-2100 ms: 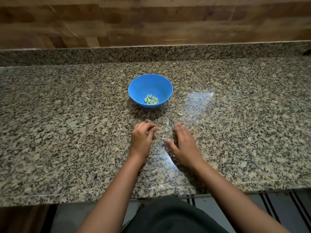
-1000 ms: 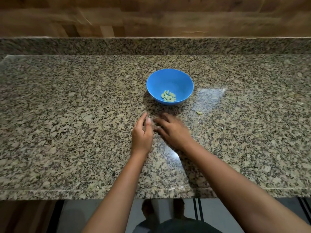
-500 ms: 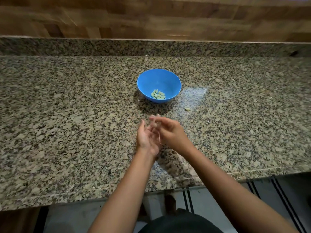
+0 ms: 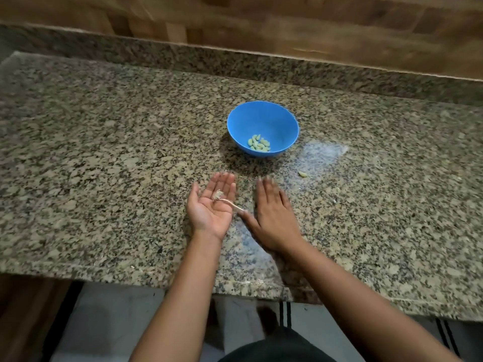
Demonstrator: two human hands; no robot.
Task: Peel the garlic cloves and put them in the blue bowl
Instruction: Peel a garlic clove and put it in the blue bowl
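I am holding my left hand (image 4: 210, 207) palm up above the granite counter (image 4: 104, 152), with the fingers straight and relaxed, gripping nothing. A scrap of dry garlic skin with a thin stalk (image 4: 222, 199) is lying loose across that palm. The tufted end is sitting near the base of my fingers, and the stalk is running off the edge of the palm toward my other hand.

I am keeping my right hand (image 4: 273, 215) palm down just beside the left, fingers straight and close together, thumb out to the side and curled round nothing. Its fingertips are blurred, so I cannot tell whether it is pressing on the stone or hovering over it. The tip of the stalk is ending right by my right thumb, and I cannot tell whether they are touching.

The blue bowl (image 4: 261, 117) is standing upright on the counter beyond both hands, apart from them. A small heap of peeled garlic cloves (image 4: 258, 145) is lying at its bottom. 1 loose clove (image 4: 302, 174) is lying on the counter right of the bowl, near my right fingertips but apart from them.
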